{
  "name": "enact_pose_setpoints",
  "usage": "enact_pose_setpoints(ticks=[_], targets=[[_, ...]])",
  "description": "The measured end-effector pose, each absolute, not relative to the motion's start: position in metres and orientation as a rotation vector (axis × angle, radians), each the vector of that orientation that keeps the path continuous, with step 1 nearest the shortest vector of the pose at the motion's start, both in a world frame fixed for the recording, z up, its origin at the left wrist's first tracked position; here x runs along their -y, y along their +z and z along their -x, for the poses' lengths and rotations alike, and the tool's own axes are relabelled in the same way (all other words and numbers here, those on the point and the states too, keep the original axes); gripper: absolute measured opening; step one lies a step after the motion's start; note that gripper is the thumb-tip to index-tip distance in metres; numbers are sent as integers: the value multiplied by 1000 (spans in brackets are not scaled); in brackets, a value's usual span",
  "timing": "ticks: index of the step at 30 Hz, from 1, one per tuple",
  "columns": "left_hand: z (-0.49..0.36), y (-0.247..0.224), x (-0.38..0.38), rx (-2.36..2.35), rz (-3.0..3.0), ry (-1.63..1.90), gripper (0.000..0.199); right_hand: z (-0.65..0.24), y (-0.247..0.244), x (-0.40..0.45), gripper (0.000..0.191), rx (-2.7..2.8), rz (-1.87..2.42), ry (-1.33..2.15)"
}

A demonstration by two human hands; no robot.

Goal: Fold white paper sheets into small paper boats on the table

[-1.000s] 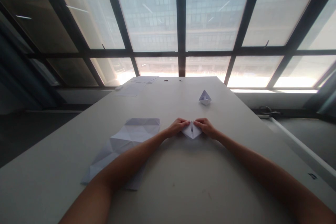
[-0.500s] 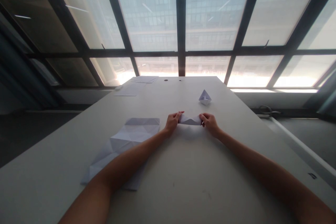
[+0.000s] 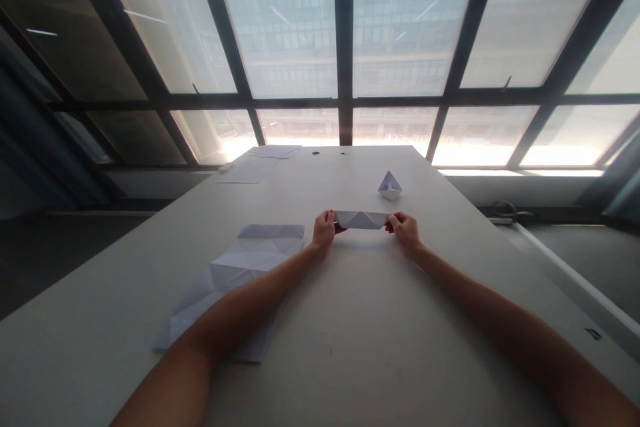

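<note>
A small folded white paper [image 3: 361,220] is stretched between my two hands, just above the tabletop. Its front shows a triangular fold, and its top edge runs nearly level. My left hand [image 3: 325,229] pinches the left end, thumb on top and fingers partly beneath. The right end is gripped between the fingertips of my right hand [image 3: 403,229]. Just beyond my right hand stands a folded paper boat [image 3: 389,185] with a pointed peak. A larger creased paper sheet [image 3: 240,263] lies left of my hands, partly covered by my left forearm.
The white table [image 3: 350,347] reaches toward the large windows. Several flat paper sheets [image 3: 240,172] lie at its far left. A small dark round spot [image 3: 315,153] shows near the far edge. Beside the table on the right, a pale rail [image 3: 575,273] runs along the floor.
The folded paper has been raised slightly and looks longer and flatter between my hands. My hands have moved a little apart. The boat and the creased sheet stay put.
</note>
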State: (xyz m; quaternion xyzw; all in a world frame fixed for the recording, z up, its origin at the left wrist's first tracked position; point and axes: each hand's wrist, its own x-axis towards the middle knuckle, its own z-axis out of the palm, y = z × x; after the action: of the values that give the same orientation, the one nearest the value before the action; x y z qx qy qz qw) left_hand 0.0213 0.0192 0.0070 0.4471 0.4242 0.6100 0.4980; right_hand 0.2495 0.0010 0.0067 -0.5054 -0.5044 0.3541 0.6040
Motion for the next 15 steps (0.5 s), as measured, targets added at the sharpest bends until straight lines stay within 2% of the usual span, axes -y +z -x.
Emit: enact_pose_setpoints(ticks=[10,15], targets=[[-22,9,-17,-957,-1014,1446,31,-245,4,1,33,1164,1106,897],[-21,13,-13,-782,-926,1317,45,-240,9,7,32,1207,1060,983]])
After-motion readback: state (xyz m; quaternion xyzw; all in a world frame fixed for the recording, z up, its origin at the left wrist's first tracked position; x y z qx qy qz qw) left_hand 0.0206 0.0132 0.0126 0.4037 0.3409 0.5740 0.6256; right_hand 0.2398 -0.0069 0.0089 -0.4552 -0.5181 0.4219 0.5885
